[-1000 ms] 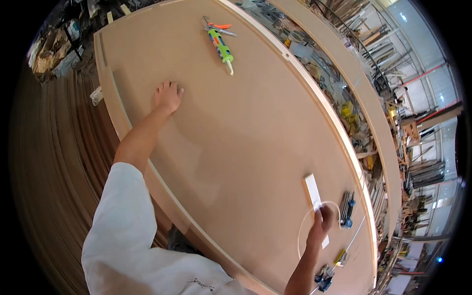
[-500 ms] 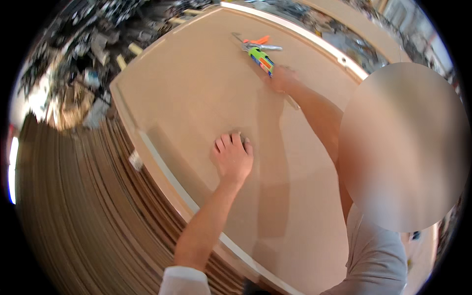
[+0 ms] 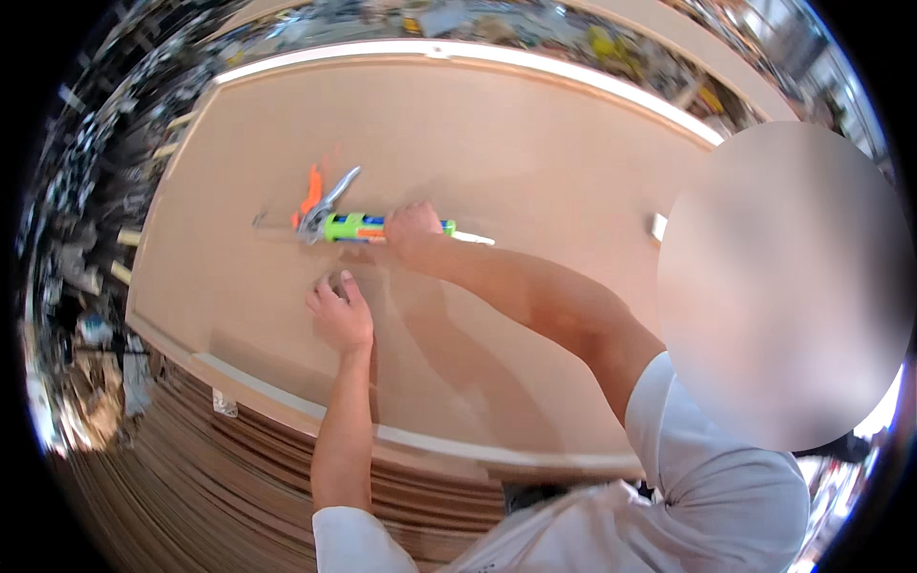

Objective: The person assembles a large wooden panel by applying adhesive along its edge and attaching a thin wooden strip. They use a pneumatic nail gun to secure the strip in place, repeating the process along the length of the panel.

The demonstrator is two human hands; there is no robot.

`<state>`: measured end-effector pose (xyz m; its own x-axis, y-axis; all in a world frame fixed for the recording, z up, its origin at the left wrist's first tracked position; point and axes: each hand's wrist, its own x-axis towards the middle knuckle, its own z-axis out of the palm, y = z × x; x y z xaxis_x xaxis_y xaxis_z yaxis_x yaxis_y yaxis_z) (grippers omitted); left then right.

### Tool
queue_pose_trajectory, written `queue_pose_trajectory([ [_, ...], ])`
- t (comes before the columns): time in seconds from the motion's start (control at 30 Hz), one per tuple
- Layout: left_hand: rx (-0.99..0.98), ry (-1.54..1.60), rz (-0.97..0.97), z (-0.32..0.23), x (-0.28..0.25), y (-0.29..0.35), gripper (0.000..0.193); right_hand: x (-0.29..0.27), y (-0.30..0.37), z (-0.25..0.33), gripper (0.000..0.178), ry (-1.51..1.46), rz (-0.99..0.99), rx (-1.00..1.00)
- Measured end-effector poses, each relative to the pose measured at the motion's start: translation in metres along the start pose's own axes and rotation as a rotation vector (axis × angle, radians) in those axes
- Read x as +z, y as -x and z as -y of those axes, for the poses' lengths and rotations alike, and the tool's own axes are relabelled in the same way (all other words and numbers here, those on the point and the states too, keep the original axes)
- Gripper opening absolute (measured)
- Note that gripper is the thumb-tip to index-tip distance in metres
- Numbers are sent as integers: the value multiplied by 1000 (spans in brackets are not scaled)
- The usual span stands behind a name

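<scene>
My right hand is closed round the green and blue cartridge of a caulking gun. Its orange handle and silver trigger lie to the left, and a white nozzle sticks out past my hand on the right. Below and left of it, my left hand is low over the panel with its fingers curled inward. Whatever may be in them is hidden. Under both hands spreads a large tan panel with a raised rim.
A white strip runs along the panel's far rim. A small white block stands on the right side. Stacked brown sheets rise at the near left, and cluttered scrap lies farther left. A blurred disc covers the right.
The view has swung round, so the panel lies more crosswise. My right hand has brought the caulking gun nearer and leftward, turned about level. My left hand is now closer to the gun.
</scene>
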<state>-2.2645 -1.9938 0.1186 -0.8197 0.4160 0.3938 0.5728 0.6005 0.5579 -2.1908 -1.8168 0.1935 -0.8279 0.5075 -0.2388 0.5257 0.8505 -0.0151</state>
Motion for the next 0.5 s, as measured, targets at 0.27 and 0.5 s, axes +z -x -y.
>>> queue_pose_trajectory([
  [0.27,-1488,1492,584,-87,-18,72,33,48,200,-8,39,-172,-16,37],
  [0.5,-977,1523,544,-180,-51,158,23,36,368,-41,48,47,-484,229],
])
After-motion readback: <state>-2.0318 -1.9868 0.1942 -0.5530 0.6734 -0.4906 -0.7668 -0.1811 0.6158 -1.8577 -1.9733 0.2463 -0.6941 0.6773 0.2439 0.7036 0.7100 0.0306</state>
